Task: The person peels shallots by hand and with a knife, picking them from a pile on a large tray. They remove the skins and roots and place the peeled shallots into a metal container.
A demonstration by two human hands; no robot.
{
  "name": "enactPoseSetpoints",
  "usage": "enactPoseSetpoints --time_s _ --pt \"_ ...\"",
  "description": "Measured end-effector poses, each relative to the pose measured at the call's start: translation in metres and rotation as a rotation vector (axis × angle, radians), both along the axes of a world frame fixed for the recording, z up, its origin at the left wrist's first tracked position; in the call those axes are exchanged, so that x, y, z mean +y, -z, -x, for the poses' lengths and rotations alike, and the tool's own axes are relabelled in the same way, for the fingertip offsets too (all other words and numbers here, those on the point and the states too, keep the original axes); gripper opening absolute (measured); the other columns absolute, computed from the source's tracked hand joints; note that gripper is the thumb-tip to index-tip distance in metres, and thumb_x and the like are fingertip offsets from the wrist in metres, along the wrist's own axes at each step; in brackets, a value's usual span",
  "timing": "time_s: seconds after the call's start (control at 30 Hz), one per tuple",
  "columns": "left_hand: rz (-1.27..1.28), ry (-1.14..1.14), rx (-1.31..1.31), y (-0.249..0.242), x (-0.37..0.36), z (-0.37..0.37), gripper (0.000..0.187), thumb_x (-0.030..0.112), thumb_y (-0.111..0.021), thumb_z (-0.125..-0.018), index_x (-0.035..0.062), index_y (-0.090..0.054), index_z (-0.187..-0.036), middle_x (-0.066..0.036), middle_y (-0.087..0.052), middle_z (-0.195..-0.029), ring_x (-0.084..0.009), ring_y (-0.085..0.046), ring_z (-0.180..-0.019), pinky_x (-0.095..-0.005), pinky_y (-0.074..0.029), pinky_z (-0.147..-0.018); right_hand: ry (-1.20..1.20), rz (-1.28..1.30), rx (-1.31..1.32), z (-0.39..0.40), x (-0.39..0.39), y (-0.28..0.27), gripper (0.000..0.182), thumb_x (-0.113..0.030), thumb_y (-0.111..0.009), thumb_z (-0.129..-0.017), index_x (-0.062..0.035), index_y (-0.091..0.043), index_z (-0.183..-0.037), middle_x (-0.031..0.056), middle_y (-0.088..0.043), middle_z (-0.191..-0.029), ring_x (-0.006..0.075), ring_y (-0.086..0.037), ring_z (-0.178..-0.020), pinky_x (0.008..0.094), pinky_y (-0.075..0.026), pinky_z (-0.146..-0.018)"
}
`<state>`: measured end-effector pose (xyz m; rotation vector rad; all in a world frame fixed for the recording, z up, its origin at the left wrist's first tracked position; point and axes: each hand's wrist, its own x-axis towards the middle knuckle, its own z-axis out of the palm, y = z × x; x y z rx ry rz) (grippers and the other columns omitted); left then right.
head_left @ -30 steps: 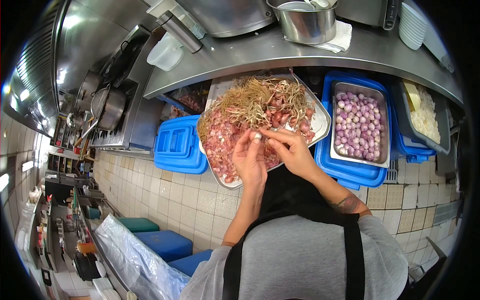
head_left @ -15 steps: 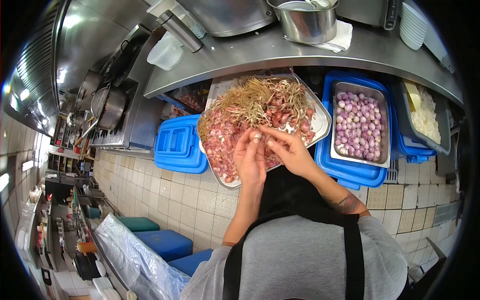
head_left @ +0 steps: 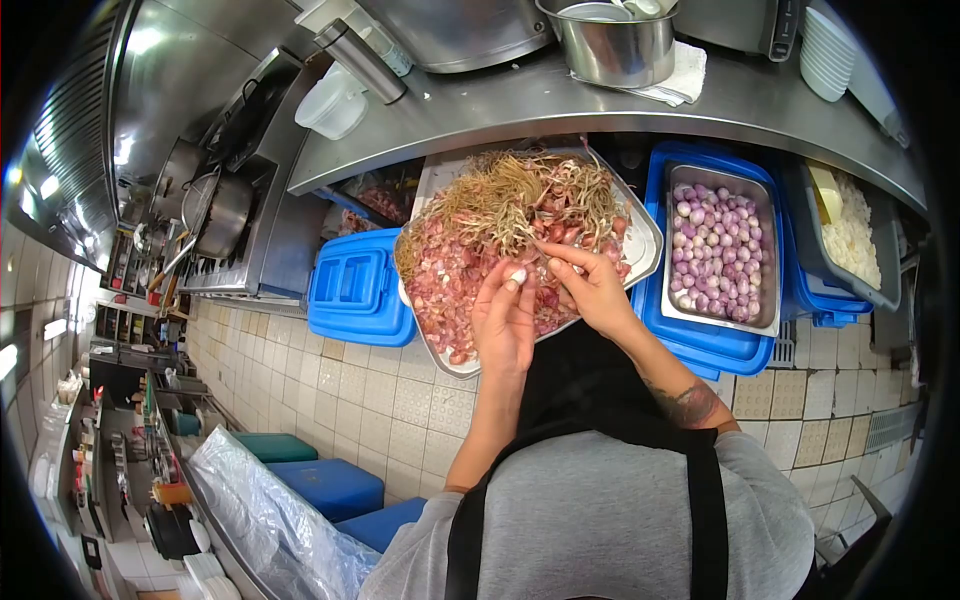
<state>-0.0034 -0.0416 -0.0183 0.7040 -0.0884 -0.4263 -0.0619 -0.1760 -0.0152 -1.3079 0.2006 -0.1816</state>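
Observation:
My left hand [head_left: 505, 320] pinches a small pale shallot [head_left: 517, 275] between thumb and fingertips. Just to its right, apart from the shallot, my right hand [head_left: 592, 288] is closed in a pinch; whatever it may hold is too small to make out. Both hands are over a large metal tray [head_left: 647, 245]. Pinkish-red shallot skins [head_left: 440, 285] cover its left and front. Behind my fingers, unpeeled shallots with dry stalks and roots [head_left: 540, 195] are heaped. To the right, peeled purple-white shallots [head_left: 717, 250] fill a steel pan.
The steel pan [head_left: 775, 285] rests on a blue lidded bin [head_left: 650, 325]. Beyond it, a grey tub [head_left: 888, 285] holds white pieces. Another blue lid [head_left: 355, 288] is at the left. A steel counter edge [head_left: 470, 125] runs above the tray, with a pot [head_left: 615, 50] on it.
My right hand has drawn slightly right, away from my left fingers. More of the pale shallot shows in my left hand, which has barely moved.

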Motion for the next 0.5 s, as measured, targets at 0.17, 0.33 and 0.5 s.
enactPoseSetpoints --time_s 0.17,0.33,0.5 --pt "-0.009 -0.018 -0.007 -0.006 0.002 -0.004 0.031 -0.003 -0.056 -0.086 -0.0053 -0.052 -0.116 -0.011 -0.061 -0.102 -0.0188 -0.06 -0.097 -0.03 -0.05 -0.091 0.075 0.251 -0.233 0.001 0.004 -0.002 0.033 -0.008 -0.054 -0.09 -0.0016 -0.056 -0.121 0.0095 -0.064 -0.102 0.0109 -0.057 -0.084 0.0266 -0.047 -0.073" --pt "-0.102 0.075 -0.149 0.004 0.009 -0.01 0.035 -0.004 -0.057 -0.085 -0.0057 -0.05 -0.12 -0.01 -0.061 -0.101 -0.0169 -0.06 -0.096 -0.0287 -0.049 -0.088 -0.058 0.347 -0.332 0.008 0.001 -0.019 0.034 -0.007 -0.054 -0.088 -0.0031 -0.057 -0.121 0.014 -0.061 -0.113 0.0177 -0.059 -0.096 0.03 -0.047 -0.08" --pt "-0.309 0.037 -0.263 -0.007 0.01 -0.009 0.044 -0.008 -0.059 -0.082 -0.0063 -0.047 -0.124 -0.012 -0.061 -0.103 -0.0155 -0.059 -0.096 -0.0267 -0.048 -0.087 -0.023 0.487 -0.349 0.0 -0.006 -0.004 0.033 -0.009 -0.056 -0.086 -0.0061 -0.059 -0.119 0.015 -0.063 -0.095 0.0221 -0.059 -0.086 0.0324 -0.046 -0.075"
